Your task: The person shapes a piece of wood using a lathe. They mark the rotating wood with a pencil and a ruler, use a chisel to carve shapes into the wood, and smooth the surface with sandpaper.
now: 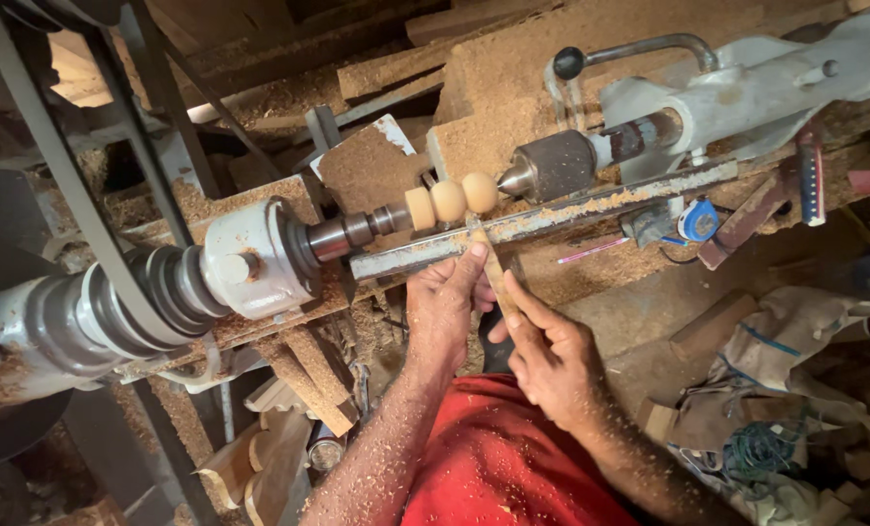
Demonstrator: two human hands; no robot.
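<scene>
A pale wooden workpiece (450, 200), turned into rounded beads, is mounted on a lathe between the headstock spindle (352, 232) and the tailstock centre (550, 166). My left hand (442, 307) grips a slim wood-handled turning tool (491, 268) near its tip and rests against the metal tool rest (552, 216). The tool's tip meets the workpiece between two beads. My right hand (550, 358) holds the tool's handle lower down, fingers wrapped over it. Both forearms are dusted with sawdust.
A grey headstock (255, 258) with stepped pulleys and a drive belt (75, 195) fills the left. Sawdust covers the bench and timber behind. A blue tape measure (698, 221) and a pink pencil (593, 250) lie at the right. Wooden offcuts and cloth lie on the floor.
</scene>
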